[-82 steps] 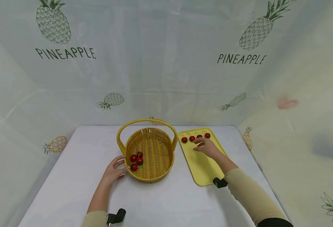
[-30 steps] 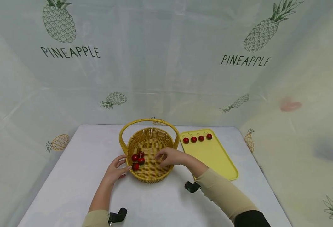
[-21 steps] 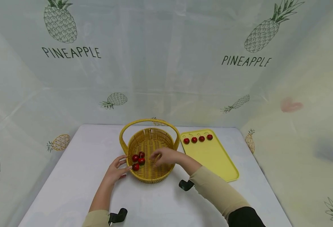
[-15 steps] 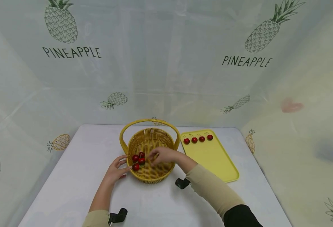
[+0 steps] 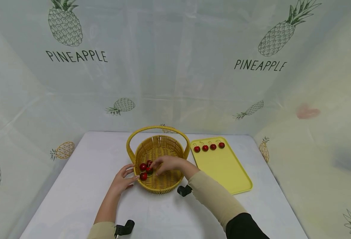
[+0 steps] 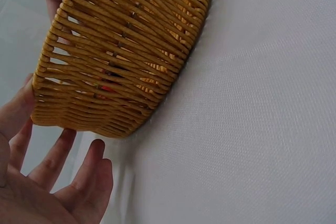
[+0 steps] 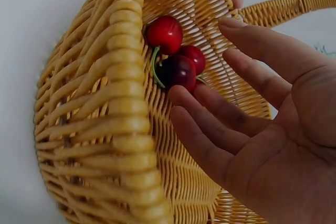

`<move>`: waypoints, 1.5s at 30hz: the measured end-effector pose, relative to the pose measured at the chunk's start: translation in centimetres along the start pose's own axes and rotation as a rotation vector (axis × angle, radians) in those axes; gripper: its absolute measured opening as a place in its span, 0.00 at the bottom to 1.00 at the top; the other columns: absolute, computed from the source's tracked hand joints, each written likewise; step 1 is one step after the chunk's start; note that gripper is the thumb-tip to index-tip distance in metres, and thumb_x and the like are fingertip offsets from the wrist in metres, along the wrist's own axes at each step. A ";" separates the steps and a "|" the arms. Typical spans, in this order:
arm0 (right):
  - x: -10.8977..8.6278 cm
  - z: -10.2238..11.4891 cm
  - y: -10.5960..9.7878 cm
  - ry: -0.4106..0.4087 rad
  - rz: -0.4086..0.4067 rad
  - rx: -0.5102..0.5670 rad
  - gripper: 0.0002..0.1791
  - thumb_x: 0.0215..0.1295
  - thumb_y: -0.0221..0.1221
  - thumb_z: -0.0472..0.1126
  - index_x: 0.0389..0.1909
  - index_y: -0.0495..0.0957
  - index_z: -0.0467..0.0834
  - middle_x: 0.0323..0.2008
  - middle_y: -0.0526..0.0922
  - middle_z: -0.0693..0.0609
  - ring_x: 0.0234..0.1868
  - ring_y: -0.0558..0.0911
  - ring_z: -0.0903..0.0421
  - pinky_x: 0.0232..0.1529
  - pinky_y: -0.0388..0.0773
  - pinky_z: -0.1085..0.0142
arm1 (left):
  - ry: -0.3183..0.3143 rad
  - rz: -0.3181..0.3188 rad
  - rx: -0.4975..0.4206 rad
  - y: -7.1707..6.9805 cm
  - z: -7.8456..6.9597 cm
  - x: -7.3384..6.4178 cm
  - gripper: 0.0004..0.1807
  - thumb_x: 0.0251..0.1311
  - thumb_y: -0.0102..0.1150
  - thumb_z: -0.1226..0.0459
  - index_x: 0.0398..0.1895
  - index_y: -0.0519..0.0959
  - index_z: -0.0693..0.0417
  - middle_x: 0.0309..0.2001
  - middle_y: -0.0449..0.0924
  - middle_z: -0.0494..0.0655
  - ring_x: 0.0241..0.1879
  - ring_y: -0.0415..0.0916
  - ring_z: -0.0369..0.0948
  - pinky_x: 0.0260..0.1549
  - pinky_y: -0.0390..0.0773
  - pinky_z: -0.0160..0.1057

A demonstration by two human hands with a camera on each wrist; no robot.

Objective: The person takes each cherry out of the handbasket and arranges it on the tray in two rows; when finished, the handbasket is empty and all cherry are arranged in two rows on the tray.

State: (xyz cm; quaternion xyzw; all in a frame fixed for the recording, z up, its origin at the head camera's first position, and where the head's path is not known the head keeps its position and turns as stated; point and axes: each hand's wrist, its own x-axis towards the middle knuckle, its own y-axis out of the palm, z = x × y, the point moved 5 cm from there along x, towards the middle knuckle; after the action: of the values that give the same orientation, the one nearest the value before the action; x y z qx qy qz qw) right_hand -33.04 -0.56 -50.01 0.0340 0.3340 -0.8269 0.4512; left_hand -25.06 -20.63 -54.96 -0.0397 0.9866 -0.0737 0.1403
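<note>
Over the wicker basket [image 5: 159, 190] on the white table [image 5: 154, 215], the right hand [image 5: 167, 163] spreads its fingers [image 7: 202, 136] wide — tips close by the red cherries [image 5: 143, 167] inside at left. The left hand [image 5: 122, 179], fingers loosely apart, touches the left rim. Right of it — a yellow tray [image 5: 223, 171], four cherries [image 5: 205, 148] along its far edge.

The basket [image 6: 121, 40] (left wrist view) mostly hides the cherries [image 7: 164, 34] inside.
</note>
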 end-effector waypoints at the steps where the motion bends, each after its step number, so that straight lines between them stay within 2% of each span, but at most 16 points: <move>1: 0.2 -0.1 0.1 0.007 -0.002 0.013 0.22 0.58 0.69 0.39 0.55 0.80 0.45 0.52 0.78 0.49 0.46 0.76 0.57 0.47 0.77 0.60 | 0.000 0.000 -0.001 0.0 0.0 0.0 0.32 0.58 0.68 0.66 0.66 0.68 0.51 0.65 0.68 0.62 0.46 0.78 0.46 0.45 0.77 0.55; 7: 1.2 -0.5 0.7 0.033 0.015 0.095 0.22 0.60 0.67 0.37 0.57 0.78 0.44 0.52 0.76 0.48 0.44 0.76 0.57 0.47 0.78 0.57 | 0.002 -0.003 0.000 -0.1 0.1 0.0 0.32 0.58 0.68 0.66 0.66 0.68 0.51 0.64 0.68 0.62 0.46 0.78 0.46 0.44 0.77 0.54; 10: 1.6 -0.7 1.0 0.053 0.035 0.186 0.22 0.61 0.66 0.34 0.57 0.77 0.41 0.51 0.75 0.45 0.43 0.76 0.55 0.49 0.78 0.52 | 0.003 -0.002 0.005 0.0 0.2 0.0 0.32 0.58 0.69 0.65 0.66 0.68 0.51 0.65 0.68 0.63 0.47 0.78 0.47 0.44 0.77 0.54; 14: 2.0 -1.0 1.2 0.084 0.039 0.252 0.23 0.60 0.66 0.33 0.57 0.77 0.41 0.51 0.74 0.45 0.45 0.77 0.54 0.48 0.78 0.50 | -0.003 -0.003 0.006 0.1 0.2 0.1 0.31 0.58 0.68 0.66 0.65 0.68 0.49 0.65 0.67 0.62 0.47 0.78 0.48 0.43 0.78 0.53; 24: 2.9 -1.5 1.7 0.125 0.024 0.304 0.23 0.59 0.67 0.32 0.57 0.78 0.43 0.47 0.75 0.48 0.44 0.78 0.54 0.46 0.79 0.52 | -0.001 -0.008 0.006 0.4 0.2 0.2 0.31 0.59 0.67 0.67 0.65 0.69 0.48 0.65 0.68 0.62 0.49 0.77 0.49 0.43 0.78 0.52; 32: 3.1 -1.1 1.8 0.117 0.027 0.278 0.25 0.59 0.67 0.31 0.58 0.77 0.40 0.48 0.76 0.47 0.41 0.76 0.54 0.51 0.76 0.49 | -0.004 0.001 0.010 0.4 0.0 0.0 0.31 0.60 0.67 0.66 0.66 0.67 0.50 0.66 0.66 0.64 0.50 0.76 0.49 0.44 0.77 0.55; 39: 3.4 -1.3 1.8 0.097 0.014 0.232 0.23 0.58 0.67 0.31 0.56 0.79 0.40 0.50 0.78 0.49 0.40 0.78 0.56 0.49 0.78 0.53 | -0.003 -0.012 0.011 0.3 0.0 0.2 0.32 0.58 0.68 0.66 0.65 0.68 0.50 0.65 0.67 0.63 0.48 0.77 0.47 0.42 0.78 0.52; 45: 3.5 -1.3 1.8 0.085 0.010 0.201 0.22 0.58 0.67 0.32 0.55 0.80 0.40 0.49 0.79 0.51 0.40 0.78 0.57 0.50 0.77 0.53 | 0.003 -0.005 -0.002 0.2 0.0 0.0 0.31 0.60 0.67 0.67 0.66 0.68 0.49 0.65 0.68 0.62 0.50 0.77 0.50 0.44 0.77 0.54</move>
State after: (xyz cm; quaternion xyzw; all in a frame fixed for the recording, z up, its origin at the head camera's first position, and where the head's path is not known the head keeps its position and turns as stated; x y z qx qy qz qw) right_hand -34.05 -3.04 -53.21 0.1159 0.2680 -0.8519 0.4348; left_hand -25.06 -20.42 -54.95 -0.0422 0.9867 -0.0730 0.1388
